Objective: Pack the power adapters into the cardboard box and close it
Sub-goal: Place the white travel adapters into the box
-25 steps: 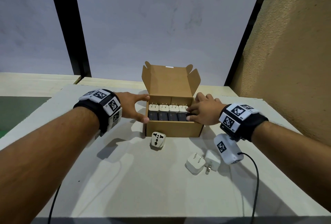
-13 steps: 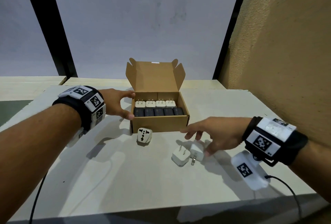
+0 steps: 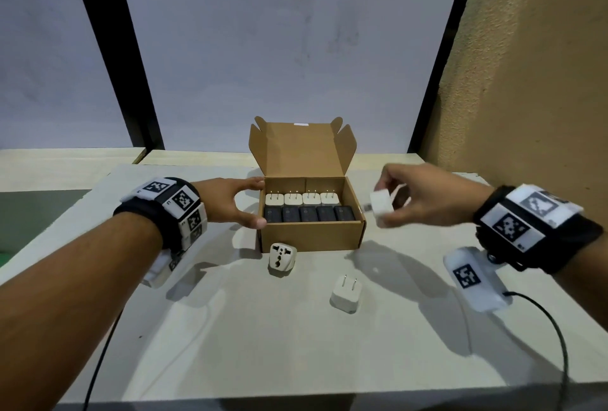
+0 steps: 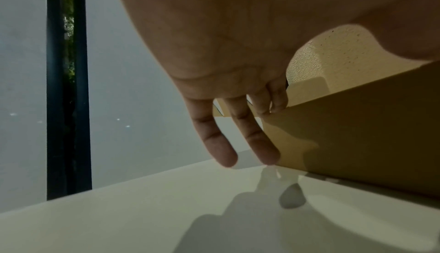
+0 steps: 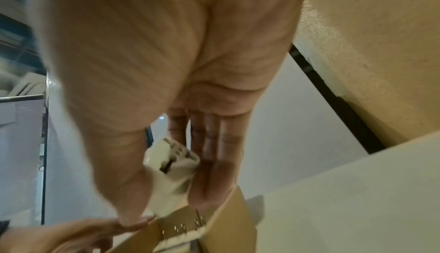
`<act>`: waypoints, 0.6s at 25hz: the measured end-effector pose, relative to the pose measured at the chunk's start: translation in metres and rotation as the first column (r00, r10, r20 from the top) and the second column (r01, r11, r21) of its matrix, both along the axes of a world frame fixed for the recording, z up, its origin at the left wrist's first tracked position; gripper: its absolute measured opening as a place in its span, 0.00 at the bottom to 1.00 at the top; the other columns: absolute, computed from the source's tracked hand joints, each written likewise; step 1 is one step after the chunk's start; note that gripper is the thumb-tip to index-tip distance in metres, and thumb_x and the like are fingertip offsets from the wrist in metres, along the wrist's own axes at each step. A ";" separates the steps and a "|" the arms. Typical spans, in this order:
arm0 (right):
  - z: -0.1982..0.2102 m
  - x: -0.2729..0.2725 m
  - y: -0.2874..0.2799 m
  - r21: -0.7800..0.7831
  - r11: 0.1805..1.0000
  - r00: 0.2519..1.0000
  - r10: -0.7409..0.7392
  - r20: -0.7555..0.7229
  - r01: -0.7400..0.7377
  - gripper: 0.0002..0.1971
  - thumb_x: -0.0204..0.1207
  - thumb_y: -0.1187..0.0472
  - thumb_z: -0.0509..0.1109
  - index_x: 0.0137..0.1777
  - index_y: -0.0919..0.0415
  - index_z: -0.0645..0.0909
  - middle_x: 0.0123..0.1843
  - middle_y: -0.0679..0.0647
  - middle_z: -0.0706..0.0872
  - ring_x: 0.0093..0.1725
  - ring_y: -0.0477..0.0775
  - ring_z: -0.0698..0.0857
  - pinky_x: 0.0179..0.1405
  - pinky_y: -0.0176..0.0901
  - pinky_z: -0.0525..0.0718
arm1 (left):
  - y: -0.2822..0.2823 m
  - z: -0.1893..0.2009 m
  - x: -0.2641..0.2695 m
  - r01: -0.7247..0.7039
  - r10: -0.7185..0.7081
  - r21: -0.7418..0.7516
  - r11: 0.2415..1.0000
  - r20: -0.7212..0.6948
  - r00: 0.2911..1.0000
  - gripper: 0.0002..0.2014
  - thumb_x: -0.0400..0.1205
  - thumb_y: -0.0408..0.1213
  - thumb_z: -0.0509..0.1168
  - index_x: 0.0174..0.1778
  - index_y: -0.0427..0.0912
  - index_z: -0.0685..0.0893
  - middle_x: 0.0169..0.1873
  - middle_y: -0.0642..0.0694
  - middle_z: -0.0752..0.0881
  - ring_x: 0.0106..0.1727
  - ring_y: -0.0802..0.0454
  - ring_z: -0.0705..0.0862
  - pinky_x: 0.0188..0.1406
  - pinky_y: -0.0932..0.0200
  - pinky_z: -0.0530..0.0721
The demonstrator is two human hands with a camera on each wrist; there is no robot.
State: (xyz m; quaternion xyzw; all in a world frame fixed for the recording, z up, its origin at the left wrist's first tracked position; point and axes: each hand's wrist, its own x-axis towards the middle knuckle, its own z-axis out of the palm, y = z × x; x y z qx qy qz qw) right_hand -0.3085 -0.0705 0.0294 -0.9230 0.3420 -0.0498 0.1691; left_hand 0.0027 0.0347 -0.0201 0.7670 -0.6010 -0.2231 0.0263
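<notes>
"What is behind the table (image 3: 230, 328)?"
"A big window (image 3: 279, 48), all milky grey. Two black bars (image 3: 125, 58) cross it."
"And on the right?"
"A bumpy tan wall (image 3: 533, 81). The table is pale, with soft shadows. A dark green patch (image 3: 29, 213) shows low on the left, past the table's edge."

Box (image 3: 311, 238) is matt brown cardboard. The white adapter (image 3: 381, 208) at its three o'clock looks smooth plastic. Table (image 3: 230, 345) matt; wall (image 3: 526, 81) rough, grainy.

Left hand (image 4: 226, 50) — against cardboard box (image 4: 357, 134)
</notes>
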 end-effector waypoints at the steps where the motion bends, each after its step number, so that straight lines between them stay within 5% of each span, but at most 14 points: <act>1: 0.004 0.011 -0.003 -0.012 1.000 0.998 -0.008 0.055 0.009 0.21 0.62 0.50 0.84 0.50 0.51 0.80 0.48 0.43 0.88 0.45 0.46 0.88 0.45 0.43 0.86 | -0.001 -0.001 0.001 0.005 -0.005 -0.013 1.000 -0.009 1.000 0.54 0.60 0.73 0.68 0.81 0.63 0.53 0.76 0.54 0.72 0.67 0.50 0.77 0.74 0.49 0.67; 5: -0.007 0.071 -0.010 -0.024 1.000 0.998 0.007 0.070 -0.006 0.24 0.63 0.44 0.82 0.58 0.49 0.84 0.50 0.42 0.86 0.44 0.41 0.83 0.41 0.35 0.77 | -0.005 -0.005 0.006 0.038 -0.038 -0.027 0.999 0.008 0.999 0.59 0.53 0.78 0.66 0.81 0.66 0.50 0.80 0.64 0.63 0.67 0.52 0.76 0.72 0.49 0.70; 9: -0.033 0.125 -0.013 -0.006 0.999 0.997 -0.034 0.075 0.035 0.21 0.68 0.48 0.80 0.62 0.47 0.84 0.59 0.48 0.87 0.51 0.47 0.83 0.49 0.40 0.80 | -0.006 -0.006 0.008 0.037 -0.035 -0.038 0.999 0.053 0.998 0.52 0.62 0.72 0.69 0.80 0.66 0.51 0.79 0.65 0.64 0.70 0.50 0.76 0.75 0.46 0.67; 15: -0.035 0.164 -0.006 0.022 0.999 0.999 -0.023 -0.039 0.023 0.23 0.71 0.52 0.76 0.67 0.50 0.83 0.52 0.49 0.86 0.49 0.51 0.83 0.39 0.39 0.77 | -0.010 -0.005 0.011 0.011 -0.005 -0.032 0.999 0.172 0.985 0.55 0.51 0.81 0.64 0.77 0.71 0.59 0.78 0.61 0.69 0.76 0.47 0.71 0.72 0.43 0.68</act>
